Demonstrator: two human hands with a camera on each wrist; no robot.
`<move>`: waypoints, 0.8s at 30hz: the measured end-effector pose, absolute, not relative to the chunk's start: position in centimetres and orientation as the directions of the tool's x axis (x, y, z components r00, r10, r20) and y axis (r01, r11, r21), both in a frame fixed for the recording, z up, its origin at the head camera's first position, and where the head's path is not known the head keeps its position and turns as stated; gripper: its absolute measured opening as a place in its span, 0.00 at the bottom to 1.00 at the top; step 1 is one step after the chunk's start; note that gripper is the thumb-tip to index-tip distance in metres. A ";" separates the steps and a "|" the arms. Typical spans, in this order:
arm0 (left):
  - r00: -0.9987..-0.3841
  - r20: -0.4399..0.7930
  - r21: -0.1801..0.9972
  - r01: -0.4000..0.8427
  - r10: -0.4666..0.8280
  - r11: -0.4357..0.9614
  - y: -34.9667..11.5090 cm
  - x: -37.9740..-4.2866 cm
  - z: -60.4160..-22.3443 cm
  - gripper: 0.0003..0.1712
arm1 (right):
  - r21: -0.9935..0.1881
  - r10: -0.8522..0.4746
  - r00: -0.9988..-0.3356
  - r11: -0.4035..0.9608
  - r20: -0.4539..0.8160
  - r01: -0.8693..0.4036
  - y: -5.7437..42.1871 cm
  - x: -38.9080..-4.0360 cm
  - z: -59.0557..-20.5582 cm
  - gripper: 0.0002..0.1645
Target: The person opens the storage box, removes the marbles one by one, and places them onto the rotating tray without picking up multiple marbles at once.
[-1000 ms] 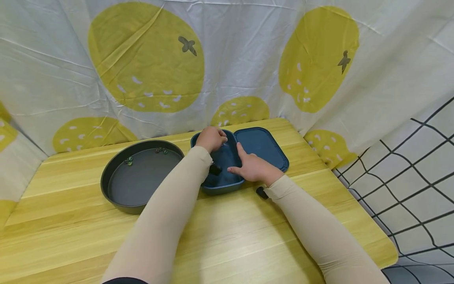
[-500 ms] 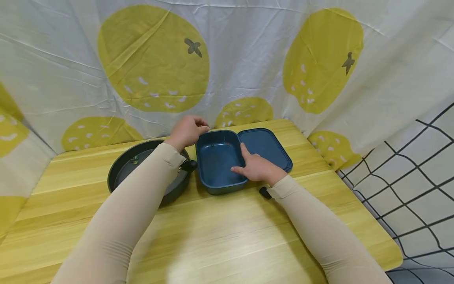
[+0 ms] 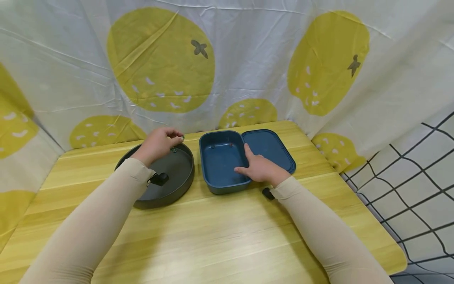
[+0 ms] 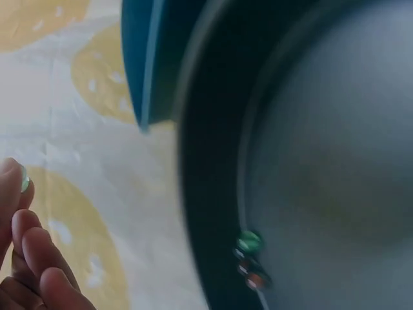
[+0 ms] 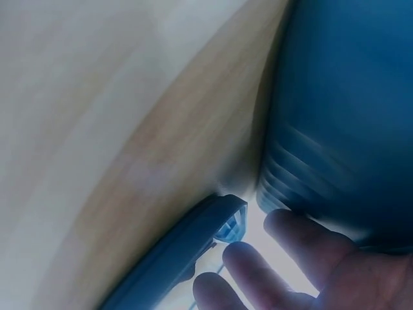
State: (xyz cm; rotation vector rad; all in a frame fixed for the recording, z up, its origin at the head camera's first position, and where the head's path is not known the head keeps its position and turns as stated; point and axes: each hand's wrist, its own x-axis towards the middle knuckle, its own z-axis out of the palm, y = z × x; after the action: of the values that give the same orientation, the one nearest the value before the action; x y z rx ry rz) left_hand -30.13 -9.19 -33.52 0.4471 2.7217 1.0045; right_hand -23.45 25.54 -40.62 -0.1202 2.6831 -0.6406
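My left hand [image 3: 158, 145] is over the far side of a dark grey round pan [image 3: 181, 177], pinching a small clear greenish marble [image 4: 25, 179] between thumb and finger. Inside the pan, against its wall, lie several marbles [image 4: 250, 241], green and reddish. To the right stands a blue rectangular container [image 3: 223, 165] with a few small marbles [image 3: 230, 144] at its far end. My right hand [image 3: 262, 167] holds that container's right rim, thumb over the inside and the other fingers along the outer wall, as the right wrist view shows.
A flat blue lid [image 3: 267, 144] lies right of the container, close to its wall. Everything stands on a wooden table [image 3: 220, 232]. Behind hangs a white curtain [image 3: 248, 47] with yellow fruit prints; at the right is a black grid on white cloth [image 3: 418, 189].
My left hand has come out of the blue container and moved left over the pan, a marble between its fingertips. The right hand stays at the container's rim.
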 end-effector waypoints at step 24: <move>-0.952 -0.107 0.600 0.169 0.288 0.782 -14.8 -29.0 -37.3 0.21 | -0.457 -0.171 -0.928 0.889 -0.332 -0.001 25.5 -23.5 -40.7 0.66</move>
State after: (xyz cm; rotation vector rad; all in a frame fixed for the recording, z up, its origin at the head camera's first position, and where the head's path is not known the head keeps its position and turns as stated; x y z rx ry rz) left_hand -29.02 -14.82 -37.30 0.3607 2.7805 0.9092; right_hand -23.49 25.53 -40.66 -0.1269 2.6892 -0.6502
